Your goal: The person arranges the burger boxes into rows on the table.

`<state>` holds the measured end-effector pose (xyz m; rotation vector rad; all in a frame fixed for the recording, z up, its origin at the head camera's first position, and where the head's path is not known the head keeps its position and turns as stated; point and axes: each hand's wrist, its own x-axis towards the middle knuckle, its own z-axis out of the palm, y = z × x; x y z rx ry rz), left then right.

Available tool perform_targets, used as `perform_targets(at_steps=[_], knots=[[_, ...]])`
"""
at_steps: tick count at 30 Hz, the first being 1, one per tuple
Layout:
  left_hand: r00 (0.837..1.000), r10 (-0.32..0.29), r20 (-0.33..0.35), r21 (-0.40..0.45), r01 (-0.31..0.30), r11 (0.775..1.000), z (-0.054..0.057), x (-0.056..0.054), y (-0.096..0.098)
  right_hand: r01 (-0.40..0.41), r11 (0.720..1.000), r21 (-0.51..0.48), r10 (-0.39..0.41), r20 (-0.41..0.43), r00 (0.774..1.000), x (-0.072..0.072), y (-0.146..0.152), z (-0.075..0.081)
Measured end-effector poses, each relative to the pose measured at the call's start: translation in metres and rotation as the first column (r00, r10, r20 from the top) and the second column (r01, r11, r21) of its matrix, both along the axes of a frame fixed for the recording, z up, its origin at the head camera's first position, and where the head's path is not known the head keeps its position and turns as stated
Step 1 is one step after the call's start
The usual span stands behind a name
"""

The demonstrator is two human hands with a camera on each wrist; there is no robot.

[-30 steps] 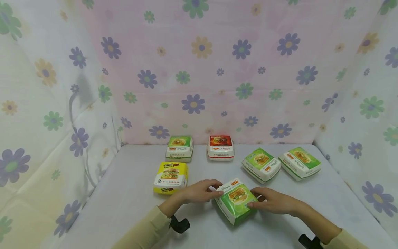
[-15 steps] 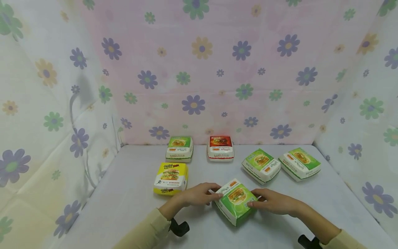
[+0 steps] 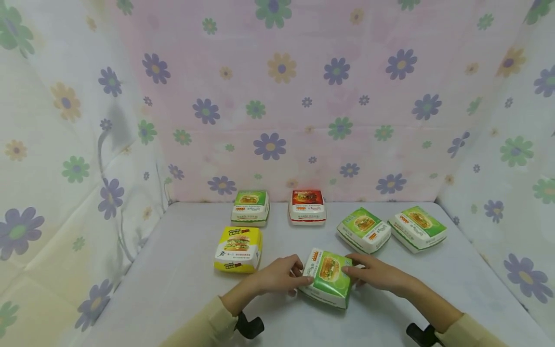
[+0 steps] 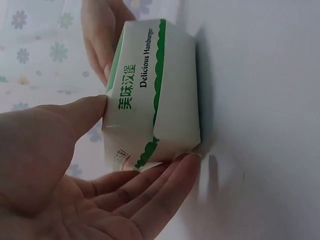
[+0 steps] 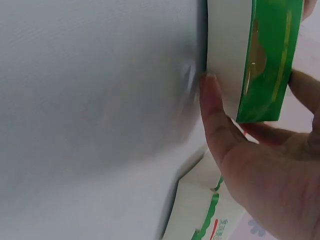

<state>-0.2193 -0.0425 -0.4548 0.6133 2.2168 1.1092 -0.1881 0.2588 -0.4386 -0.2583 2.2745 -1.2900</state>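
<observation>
A green-and-white burger box lies at the near middle of the white table, held from both sides. My left hand grips its left side: in the left wrist view the thumb presses the top edge of the burger box, and the fingers reach round its lower corner. My right hand grips the opposite side. The right wrist view shows fingertips low on the wall of the burger box, close to the table, with the thumb near its top.
Behind stand a yellow box, a green box and a red box. Two more green boxes, one nearer and one farther right, sit beyond my right hand. Flowered cloth walls the table in.
The burger box has turned counterclockwise between my hands, its near corner swinging right. My right hand has moved slightly away from me along its side; the other boxes stay put.
</observation>
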Motion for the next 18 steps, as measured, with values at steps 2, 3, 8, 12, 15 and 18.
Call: perform_targets(at_steps=[2,3,8,12,15,18], knots=[[1.000,0.016,0.012,-0.007,-0.016,1.000,0.000,0.002,0.002,0.024,1.000,0.002,-0.024,-0.029,0.999,-0.002,-0.003,-0.001],[1.000,0.019,0.018,-0.009,-0.019,1.000,-0.001,0.003,0.003,0.032,0.999,0.006,-0.031,-0.048,0.998,-0.003,-0.004,-0.002],[0.999,0.018,0.043,-0.019,-0.017,1.000,0.003,0.005,0.006,0.069,0.995,0.067,-0.062,-0.093,0.994,-0.005,-0.006,-0.003],[0.998,0.044,0.035,-0.051,-0.042,0.998,0.012,0.003,0.006,0.079,0.993,0.086,-0.070,-0.107,0.992,-0.005,-0.005,0.000],[0.998,0.066,0.005,-0.072,-0.066,0.995,0.019,0.001,0.004,0.099,0.992,0.082,-0.090,-0.110,0.990,-0.003,-0.003,0.003],[0.996,0.079,-0.040,-0.081,-0.082,0.993,0.022,-0.004,0.004,0.133,0.988,0.079,-0.125,-0.101,0.987,0.002,0.001,0.005]])
